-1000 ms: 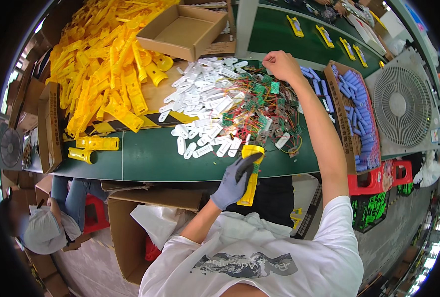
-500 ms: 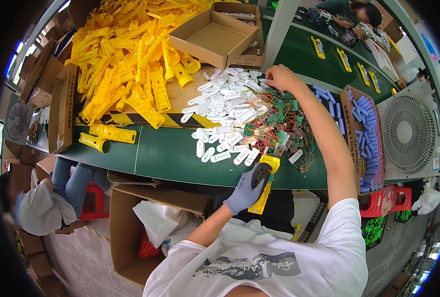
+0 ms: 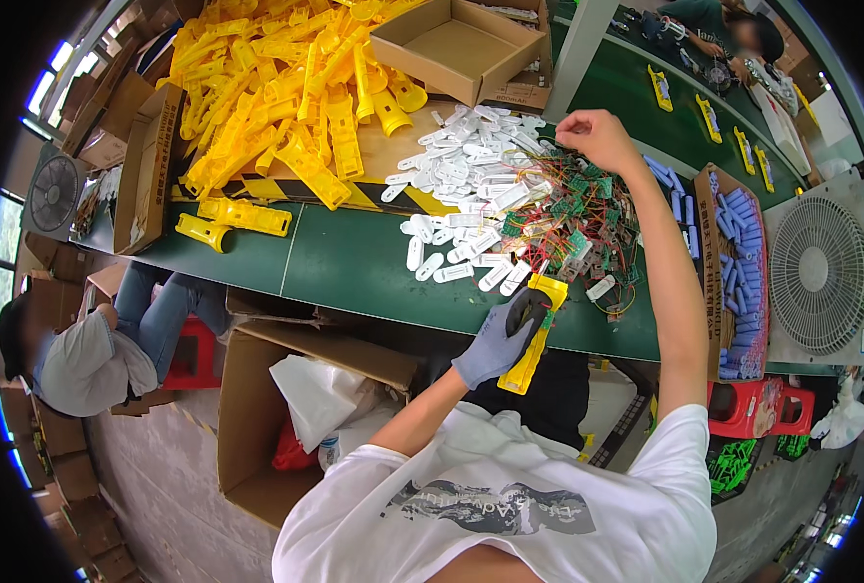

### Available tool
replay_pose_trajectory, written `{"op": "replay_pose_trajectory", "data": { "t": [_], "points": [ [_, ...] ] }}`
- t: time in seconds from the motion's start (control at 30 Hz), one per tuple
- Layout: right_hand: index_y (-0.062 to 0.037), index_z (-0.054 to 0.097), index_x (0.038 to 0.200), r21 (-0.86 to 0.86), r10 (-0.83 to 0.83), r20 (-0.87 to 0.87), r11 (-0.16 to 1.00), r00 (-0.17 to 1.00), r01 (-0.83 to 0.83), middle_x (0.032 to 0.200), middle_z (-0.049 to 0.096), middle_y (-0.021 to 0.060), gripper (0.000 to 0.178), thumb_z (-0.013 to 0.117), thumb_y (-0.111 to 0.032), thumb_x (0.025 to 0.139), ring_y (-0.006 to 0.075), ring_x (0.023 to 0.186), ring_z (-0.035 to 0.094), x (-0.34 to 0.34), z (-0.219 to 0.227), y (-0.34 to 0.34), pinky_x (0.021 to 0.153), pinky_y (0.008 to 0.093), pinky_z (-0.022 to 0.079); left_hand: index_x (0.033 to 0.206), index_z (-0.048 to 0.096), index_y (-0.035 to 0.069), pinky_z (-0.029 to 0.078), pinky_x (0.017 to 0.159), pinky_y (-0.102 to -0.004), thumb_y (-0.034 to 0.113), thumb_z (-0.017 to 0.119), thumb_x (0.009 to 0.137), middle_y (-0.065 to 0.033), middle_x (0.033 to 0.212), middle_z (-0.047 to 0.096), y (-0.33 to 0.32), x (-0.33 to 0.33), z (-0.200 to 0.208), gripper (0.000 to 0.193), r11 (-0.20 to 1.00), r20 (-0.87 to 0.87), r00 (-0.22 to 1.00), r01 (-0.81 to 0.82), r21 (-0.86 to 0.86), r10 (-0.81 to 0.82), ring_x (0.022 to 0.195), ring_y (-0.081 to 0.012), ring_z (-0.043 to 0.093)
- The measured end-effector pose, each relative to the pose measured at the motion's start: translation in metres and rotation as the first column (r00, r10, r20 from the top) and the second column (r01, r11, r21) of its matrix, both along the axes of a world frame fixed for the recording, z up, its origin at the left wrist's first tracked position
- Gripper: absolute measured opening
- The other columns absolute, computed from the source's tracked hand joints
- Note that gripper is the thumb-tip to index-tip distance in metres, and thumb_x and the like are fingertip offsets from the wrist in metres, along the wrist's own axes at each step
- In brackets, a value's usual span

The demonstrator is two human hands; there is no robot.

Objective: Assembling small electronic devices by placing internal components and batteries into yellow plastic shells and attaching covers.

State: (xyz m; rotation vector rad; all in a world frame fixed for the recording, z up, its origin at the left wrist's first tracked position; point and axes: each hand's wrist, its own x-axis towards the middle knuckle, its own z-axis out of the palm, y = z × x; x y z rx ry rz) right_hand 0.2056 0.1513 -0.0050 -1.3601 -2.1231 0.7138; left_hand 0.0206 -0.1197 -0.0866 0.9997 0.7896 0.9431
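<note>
My left hand (image 3: pixel 498 342), in a grey glove with dark fingers, grips a long yellow plastic housing (image 3: pixel 521 375) at the table's front edge. A bit of green circuit board and red wire shows at the housing's upper part, beside my thumb. My bare right hand (image 3: pixel 599 138) reaches over the far side of the pile of wired green circuit boards (image 3: pixel 587 209). Its fingers are bent together; whatever they pinch is too small to make out. Left of the boards lies a heap of white plastic pieces (image 3: pixel 461 160), some of them under the wires.
A large heap of yellow housings (image 3: pixel 286 97) fills the back left, beside an open cardboard tray (image 3: pixel 456 44). Blue cylindrical cells (image 3: pixel 738 262) fill a box at right, near a fan (image 3: pixel 820 277). Other people sit at far right and left. An open carton (image 3: pixel 247 428) stands below the table.
The whole view has shifted, so the table appears farther right and slightly higher. My right hand stays at the pile's far edge, its fingers more drawn together. My left hand keeps holding the yellow housing.
</note>
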Motion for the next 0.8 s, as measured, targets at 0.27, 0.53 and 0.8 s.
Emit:
{"op": "replay_pose_trajectory", "data": {
  "t": [0.27,0.53,0.8],
  "points": [
    [-0.003,0.068,0.096,-0.012,0.177,0.084,0.984,0.981,-0.177,0.082,0.069,0.0092,0.021,0.067,-0.019,0.082,0.0162,0.074,0.065,-0.076,0.025,-0.055,0.068,0.0295,0.051,0.109,0.05,0.002,0.05,0.062,-0.031,0.009,0.046,0.093,-0.0103,0.083,0.059,-0.001,-0.001,-0.004,0.017,0.999,-0.02,1.0,0.001,0.047,0.0,0.067,-0.0152,0.061],
    [-0.0041,0.064,0.087,0.046,0.262,0.501,0.944,0.825,-0.328,0.08,0.067,0.018,0.024,0.068,-0.025,0.077,0.0357,0.077,0.066,-0.186,-0.036,-0.137,0.068,0.0459,0.052,0.124,0.047,-0.004,0.045,0.086,-0.0325,0.011,0.049,0.094,-0.015,0.107,0.064,0.0,0.006,-0.009,0.033,0.951,-0.139,0.983,-0.077,0.301,0.123,0.092,-0.0209,0.06],
    [-0.0034,0.065,0.088,0.035,0.191,0.418,0.974,0.888,-0.226,0.079,0.068,0.0169,0.023,0.07,-0.021,0.074,0.0345,0.077,0.066,-0.186,-0.045,-0.125,0.069,0.0445,0.052,0.125,0.044,-0.003,0.05,0.073,-0.0313,0.005,0.046,0.094,-0.0133,0.103,0.062,0.001,0.009,-0.022,0.032,0.865,-0.127,0.974,-0.101,0.492,0.186,0.078,-0.0184,0.061]
  ]
}}
